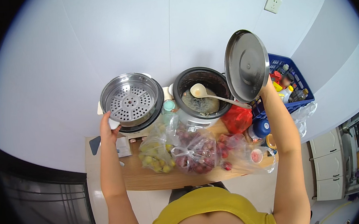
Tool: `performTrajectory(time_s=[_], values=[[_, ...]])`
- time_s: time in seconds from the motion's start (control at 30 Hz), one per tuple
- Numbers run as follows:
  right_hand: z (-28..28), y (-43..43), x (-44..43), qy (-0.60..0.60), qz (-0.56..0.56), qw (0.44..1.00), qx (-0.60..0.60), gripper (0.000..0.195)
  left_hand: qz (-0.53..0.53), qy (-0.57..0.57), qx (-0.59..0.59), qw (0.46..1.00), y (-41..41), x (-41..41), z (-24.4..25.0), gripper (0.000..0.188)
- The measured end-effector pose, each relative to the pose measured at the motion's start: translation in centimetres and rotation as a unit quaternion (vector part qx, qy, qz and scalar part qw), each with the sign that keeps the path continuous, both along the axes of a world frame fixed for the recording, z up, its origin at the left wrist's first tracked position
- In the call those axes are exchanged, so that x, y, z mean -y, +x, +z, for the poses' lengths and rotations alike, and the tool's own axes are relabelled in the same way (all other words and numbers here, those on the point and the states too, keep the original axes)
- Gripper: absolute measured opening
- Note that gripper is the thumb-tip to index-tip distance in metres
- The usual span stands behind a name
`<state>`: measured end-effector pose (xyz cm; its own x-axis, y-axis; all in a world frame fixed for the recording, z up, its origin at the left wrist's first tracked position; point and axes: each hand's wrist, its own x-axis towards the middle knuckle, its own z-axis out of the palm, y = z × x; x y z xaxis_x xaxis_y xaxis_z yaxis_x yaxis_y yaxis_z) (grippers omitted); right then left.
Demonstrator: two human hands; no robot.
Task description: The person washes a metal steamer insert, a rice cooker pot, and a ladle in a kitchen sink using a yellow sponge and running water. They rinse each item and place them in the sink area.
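My left hand (108, 126) grips the white handle of a round metal steamer tray (131, 103) with a perforated bottom. The tray sits tilted over a dark-rimmed appliance (158, 109) at the left. In my right hand (264, 89) is a large metal lid (248, 65), held up on edge with its inner face towards me; the lid partly hides my fingers. Between them stands a rice cooker (199, 118) without a cover, its dark inner pot holding some watery liquid with residue. A cream ladle (199, 91) rests in it, its handle lying across the rim.
Plastic bags of yellow-green fruit (156, 159), grapes (196, 161) and red fruit (229, 147) cover the front of the wooden table (153, 184). A lidded jar (169, 108) stands between the appliances. At right are a red bag (237, 118), a blue-capped container (260, 128) and a blue basket (302, 102) of bottles.
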<state>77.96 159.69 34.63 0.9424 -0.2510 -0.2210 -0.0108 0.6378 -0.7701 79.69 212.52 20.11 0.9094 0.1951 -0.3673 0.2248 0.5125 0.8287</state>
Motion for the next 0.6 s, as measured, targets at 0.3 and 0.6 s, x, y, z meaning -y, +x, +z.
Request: performTrajectory(time_s=[0.3, 0.6], values=[[-1.2, -0.9, 1.0, 0.012, 0.025, 1.0, 0.006, 0.031, 0.017, 0.083, -0.012, 0.996, 1.5, 0.7, -0.9, 0.036], [-1.5, -1.8, 1.2, 0.005, 0.003, 1.0, 0.005, 0.032, 0.092, 0.142, 0.017, 0.985, 3.2, -0.6, -5.2, 0.037]])
